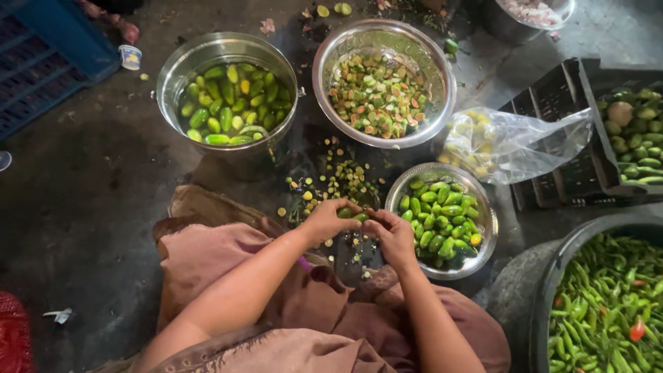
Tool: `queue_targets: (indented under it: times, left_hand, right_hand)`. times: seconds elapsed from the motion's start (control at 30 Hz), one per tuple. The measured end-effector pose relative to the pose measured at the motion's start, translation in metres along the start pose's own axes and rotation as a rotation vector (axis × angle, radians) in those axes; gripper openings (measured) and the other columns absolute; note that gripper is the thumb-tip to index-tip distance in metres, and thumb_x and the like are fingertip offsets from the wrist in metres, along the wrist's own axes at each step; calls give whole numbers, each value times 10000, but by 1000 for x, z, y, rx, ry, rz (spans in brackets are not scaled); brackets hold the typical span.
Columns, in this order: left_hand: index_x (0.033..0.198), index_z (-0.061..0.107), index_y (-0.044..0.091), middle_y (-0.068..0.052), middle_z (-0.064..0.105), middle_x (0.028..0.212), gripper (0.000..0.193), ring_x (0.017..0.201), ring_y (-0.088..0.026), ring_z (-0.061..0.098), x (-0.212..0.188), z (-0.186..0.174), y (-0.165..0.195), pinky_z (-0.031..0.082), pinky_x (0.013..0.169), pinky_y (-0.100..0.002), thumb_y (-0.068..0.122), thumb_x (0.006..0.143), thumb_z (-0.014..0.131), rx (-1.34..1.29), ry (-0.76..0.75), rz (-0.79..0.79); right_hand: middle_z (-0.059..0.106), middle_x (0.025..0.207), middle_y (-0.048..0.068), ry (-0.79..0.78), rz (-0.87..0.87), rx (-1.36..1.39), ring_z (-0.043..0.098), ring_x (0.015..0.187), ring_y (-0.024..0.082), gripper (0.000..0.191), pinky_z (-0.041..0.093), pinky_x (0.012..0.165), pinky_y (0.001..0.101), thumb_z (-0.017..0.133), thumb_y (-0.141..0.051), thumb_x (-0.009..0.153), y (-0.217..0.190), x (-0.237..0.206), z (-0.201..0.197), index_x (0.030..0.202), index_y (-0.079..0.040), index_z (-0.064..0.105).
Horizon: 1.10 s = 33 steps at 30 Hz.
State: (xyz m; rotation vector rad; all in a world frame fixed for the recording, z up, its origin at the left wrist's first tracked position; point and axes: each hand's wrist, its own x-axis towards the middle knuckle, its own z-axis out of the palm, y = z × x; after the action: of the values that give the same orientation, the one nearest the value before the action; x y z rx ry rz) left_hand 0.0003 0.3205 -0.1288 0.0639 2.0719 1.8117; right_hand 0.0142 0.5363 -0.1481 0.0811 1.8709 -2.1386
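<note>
A small green gourd (351, 214) sits pinched between my hands above the dark floor (90, 207): my left hand (330, 221) curls tightly round one end, my right hand (392, 235) grips the other. A bowl (483, 238) of whole gourds lies just right; a bowl of slices (345, 41) lies beyond.

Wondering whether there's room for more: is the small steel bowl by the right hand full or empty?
Nearly full: the small steel bowl holds a heap of small green gourds reaching close to its rim.
</note>
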Motion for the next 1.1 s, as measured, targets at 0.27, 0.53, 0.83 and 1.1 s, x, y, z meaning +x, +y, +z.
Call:
queue_targets:
  times: [0.27,0.53,0.83,1.1]
  left_hand:
    - [1156,773,237,-68,776,1092,421,1000,-245,732,-8,-8,34,560,895,-366,297,748,858,424,163,143]
    - [1181,752,174,-79,741,1117,340,1066,-300,695,-1,-16,41,550,913,-418,191,842,729,605,113,516]
    - [1148,751,159,-99,733,1130,284,1051,-333,684,13,-8,12,543,888,-446,241,877,731,535,247,402]
    - [1158,731,143,-125,731,1131,349,1072,-330,693,24,-11,7,554,928,-419,272,835,762,420,221,151]
  right_hand:
    - [751,934,12,99,-126,-54,711,815,81,256,588,751,230,694,39,859,-5,9,13,1108,-15,711]
    - [698,726,29,258,-255,-636,636,642,94,77,495,611,269,776,-70,853,-27,1,19,876,-4,745]
    - [678,779,129,258,-414,-796,643,685,284,114,490,632,391,761,-137,881,-26,13,32,916,-30,749]
    - [673,890,173,185,-454,-937,644,829,377,166,503,723,444,757,-139,892,-27,16,25,1013,-29,728]
